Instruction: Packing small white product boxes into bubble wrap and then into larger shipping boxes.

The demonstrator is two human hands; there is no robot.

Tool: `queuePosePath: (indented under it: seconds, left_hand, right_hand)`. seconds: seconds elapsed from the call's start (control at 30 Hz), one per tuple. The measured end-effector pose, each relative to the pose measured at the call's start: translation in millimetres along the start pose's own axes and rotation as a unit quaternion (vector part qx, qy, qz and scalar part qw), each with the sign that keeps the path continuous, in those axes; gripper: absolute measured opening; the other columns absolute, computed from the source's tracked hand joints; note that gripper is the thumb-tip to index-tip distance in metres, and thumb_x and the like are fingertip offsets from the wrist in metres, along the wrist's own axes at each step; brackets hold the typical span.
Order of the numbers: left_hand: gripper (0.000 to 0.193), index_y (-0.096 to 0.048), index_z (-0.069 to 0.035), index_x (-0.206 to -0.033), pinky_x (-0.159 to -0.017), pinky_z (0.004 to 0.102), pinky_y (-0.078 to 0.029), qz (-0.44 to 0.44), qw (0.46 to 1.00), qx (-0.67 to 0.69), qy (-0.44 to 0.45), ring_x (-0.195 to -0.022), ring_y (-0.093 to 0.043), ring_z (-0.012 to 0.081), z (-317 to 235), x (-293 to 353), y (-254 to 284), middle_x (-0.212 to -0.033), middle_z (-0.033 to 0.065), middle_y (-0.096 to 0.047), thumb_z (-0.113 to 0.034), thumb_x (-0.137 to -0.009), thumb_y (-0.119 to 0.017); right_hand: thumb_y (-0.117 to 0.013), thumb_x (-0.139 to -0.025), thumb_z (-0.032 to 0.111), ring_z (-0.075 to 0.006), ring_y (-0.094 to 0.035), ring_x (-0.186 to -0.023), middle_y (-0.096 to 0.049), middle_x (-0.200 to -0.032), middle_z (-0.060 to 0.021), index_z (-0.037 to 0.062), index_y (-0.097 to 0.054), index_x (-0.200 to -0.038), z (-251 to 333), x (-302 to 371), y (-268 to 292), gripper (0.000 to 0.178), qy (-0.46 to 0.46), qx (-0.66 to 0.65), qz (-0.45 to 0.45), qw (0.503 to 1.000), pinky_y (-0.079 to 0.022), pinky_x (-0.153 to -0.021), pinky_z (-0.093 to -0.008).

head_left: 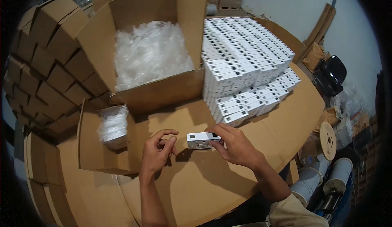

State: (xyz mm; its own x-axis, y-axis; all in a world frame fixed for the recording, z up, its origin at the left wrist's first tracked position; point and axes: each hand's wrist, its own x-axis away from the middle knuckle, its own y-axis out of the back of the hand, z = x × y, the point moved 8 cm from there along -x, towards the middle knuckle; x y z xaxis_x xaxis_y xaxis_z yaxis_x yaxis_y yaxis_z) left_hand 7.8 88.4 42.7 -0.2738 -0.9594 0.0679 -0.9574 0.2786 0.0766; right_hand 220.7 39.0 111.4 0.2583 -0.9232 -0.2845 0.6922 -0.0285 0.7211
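Note:
A small white box with dark square marks is gripped at its right end by my right hand, thumb in front and fingers over the top. It is held just above the cardboard-covered table. My left hand is a little to the left of the box, apart from it, fingers curled loosely with a gap between thumb and forefinger and nothing in them. Farther back on the right stands a large stack of matching white boxes. Left of my left hand is an open small carton holding items in clear plastic wrap.
A big open carton full of clear plastic bags stands behind the small carton. Brown cartons are piled along the left. Beyond the table's right edge are spools and a black chair.

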Motion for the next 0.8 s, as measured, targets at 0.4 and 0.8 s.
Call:
queuePosePath:
  seconds: [0.4, 0.8]
  left_hand:
    - [0.024, -0.065, -0.005, -0.113, -0.055, 0.0202, -0.045, -0.101, 0.994, 0.020, 0.036, -0.061, -0.058, 0.0058, 18.0, -4.9, 37.0, -0.072, 0.0019, -0.065, -0.026, -0.107, -0.055]
    - [0.034, -0.057, -0.001, -0.126, -0.078, 0.0311, -0.054, -0.139, 0.987, -0.074, -0.028, -0.088, -0.068, 0.0170, 24.0, -11.1, 29.1, -0.106, 0.0157, -0.073, -0.005, -0.094, -0.067]
  right_hand:
    - [-0.067, -0.087, -0.005, -0.0240, -0.068, -0.091, -0.060, -0.116, -0.0133, 0.0012, -0.063, -0.111, 8.8, -50.6, -71.2, 0.025, 0.021, -0.156, -0.045, 0.987, -0.057, -0.073, -0.0331]
    - [-0.070, -0.089, -0.003, -0.0191, -0.069, -0.096, -0.067, -0.108, -0.0143, -0.0016, -0.051, -0.119, -68.9, -49.6, -104.8, 0.035, -0.081, -0.307, -0.098, 0.943, -0.056, -0.085, -0.0320]
